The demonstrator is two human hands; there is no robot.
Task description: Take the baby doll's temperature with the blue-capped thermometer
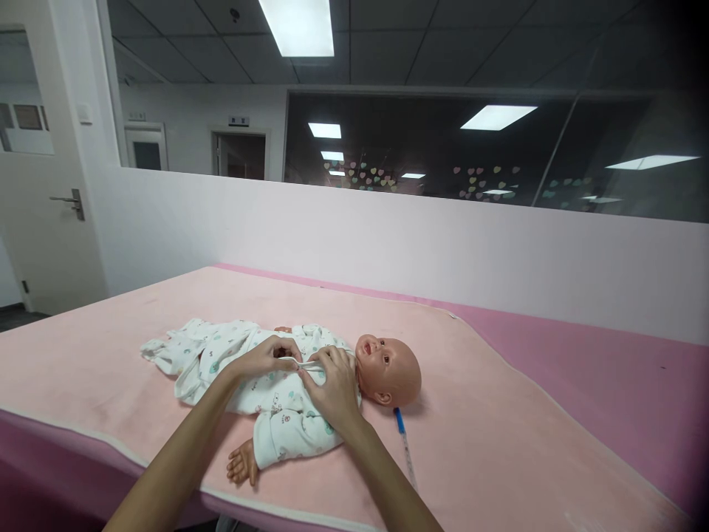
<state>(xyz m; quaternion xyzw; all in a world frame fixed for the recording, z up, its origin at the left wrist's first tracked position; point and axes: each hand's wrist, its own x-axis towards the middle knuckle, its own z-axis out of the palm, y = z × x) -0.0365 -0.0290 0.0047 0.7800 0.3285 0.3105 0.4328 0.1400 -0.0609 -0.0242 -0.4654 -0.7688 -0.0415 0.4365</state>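
Both hands are busy at the chest of a baby doll (310, 384) lying on its back. The left hand (264, 360) pinches the front edge of the doll's printed white romper (221, 355) between thumb and fingers, and the right hand (332, 384) does the same just beside it, so the fingertips nearly meet over the garment's opening. Neither hand is flat or loose; each is closed on a fold of cloth.

To my eye the romper is thin, soft cotton that will bunch and slide wherever it is pulled, so it is best held by the hems near the fastening. The doll looks light and stiff-limbed, its hard plastic head (391, 369) turned to the right and one bare plastic hand (242, 464) poking from the sleeve nearest me. It would lift easily under the torso, less well by the slippery head.

The doll lies on a pale pink blanket (498, 443) spread across a darker pink table (609, 355). A slim blue-tipped stick, perhaps a thermometer (404, 443), rests on the blanket close by the head. Behind runs a low white partition (388, 236) with dark glass above.
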